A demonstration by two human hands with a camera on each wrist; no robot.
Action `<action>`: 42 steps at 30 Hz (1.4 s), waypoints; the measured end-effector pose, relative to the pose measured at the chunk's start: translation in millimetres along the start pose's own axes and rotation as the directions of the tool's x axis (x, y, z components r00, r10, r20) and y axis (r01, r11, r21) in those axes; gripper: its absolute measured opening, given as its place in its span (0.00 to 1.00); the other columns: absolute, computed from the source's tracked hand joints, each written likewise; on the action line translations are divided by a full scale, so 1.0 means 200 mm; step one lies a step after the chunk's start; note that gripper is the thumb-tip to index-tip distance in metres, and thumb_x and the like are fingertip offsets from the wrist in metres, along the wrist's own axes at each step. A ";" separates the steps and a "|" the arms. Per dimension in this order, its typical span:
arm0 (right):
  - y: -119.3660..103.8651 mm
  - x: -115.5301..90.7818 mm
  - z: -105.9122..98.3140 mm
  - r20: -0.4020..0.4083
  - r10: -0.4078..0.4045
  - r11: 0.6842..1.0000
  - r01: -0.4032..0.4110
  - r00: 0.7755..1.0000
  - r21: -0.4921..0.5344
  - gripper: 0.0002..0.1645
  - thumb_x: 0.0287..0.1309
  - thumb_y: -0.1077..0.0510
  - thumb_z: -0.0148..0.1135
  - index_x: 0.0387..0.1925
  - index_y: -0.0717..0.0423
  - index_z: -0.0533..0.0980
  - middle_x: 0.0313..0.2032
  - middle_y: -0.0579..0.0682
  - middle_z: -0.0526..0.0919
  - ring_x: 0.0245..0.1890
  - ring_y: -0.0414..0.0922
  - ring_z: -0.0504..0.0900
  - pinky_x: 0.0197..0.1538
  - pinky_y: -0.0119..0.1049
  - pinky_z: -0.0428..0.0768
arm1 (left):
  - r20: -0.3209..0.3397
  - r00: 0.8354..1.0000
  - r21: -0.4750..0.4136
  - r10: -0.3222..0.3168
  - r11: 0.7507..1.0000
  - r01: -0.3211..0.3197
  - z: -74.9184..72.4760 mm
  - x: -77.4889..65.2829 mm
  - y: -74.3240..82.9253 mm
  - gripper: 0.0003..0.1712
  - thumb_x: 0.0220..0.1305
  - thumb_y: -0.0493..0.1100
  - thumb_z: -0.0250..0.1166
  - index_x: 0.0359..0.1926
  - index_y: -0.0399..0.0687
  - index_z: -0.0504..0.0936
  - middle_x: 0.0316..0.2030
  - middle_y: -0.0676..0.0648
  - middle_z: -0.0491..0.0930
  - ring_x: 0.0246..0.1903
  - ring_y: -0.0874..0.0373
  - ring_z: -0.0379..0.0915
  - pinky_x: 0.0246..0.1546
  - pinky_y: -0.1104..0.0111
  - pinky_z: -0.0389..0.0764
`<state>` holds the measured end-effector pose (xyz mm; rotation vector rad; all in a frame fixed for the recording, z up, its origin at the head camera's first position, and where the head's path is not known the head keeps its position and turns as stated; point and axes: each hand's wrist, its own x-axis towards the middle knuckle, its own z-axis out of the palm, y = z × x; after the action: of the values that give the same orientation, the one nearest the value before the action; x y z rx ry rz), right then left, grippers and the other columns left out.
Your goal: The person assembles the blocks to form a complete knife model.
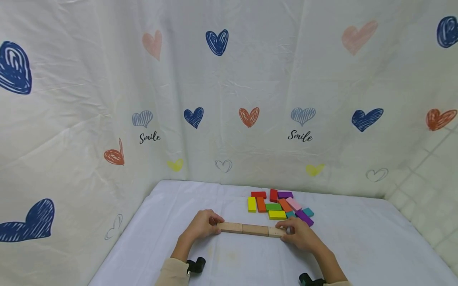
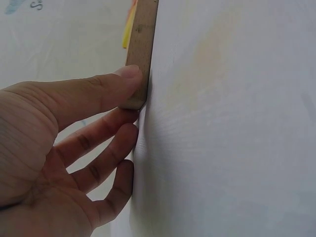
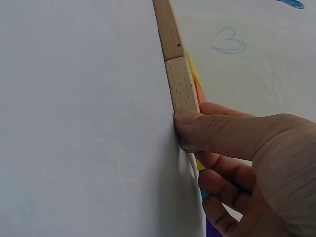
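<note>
Pinched at its two ends by the left hand (image 1: 201, 225) and the right hand (image 1: 299, 235), a row of three wooden blocks (image 1: 255, 230) lies on the white table (image 1: 375, 250), near coloured blocks (image 1: 277, 215). It should be light, stiff, hardly slippery; outer ends are good holds, though joints may part.

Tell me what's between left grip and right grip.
A row of three plain wooden blocks, end to end; left grip and right grip pinch its ends. Shows in the head view.
</note>
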<state>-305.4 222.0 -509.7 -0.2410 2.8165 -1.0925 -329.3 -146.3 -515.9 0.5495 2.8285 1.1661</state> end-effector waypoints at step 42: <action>0.26 -0.04 -0.21 -0.242 0.131 0.991 -0.134 0.961 0.002 0.28 0.63 0.58 0.68 0.63 0.59 0.75 0.57 0.70 0.78 0.47 0.56 0.77 0.43 0.44 0.77 | 0.002 1.000 0.000 -0.003 1.000 0.003 0.00 0.00 -0.02 0.17 0.50 0.35 0.79 0.42 0.53 0.92 0.35 0.52 0.83 0.35 0.58 0.74 0.34 0.69 0.74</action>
<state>-309.0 288.5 -513.6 0.0863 2.9995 -1.1429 -331.2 -149.0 -518.6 0.5453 2.8262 1.1647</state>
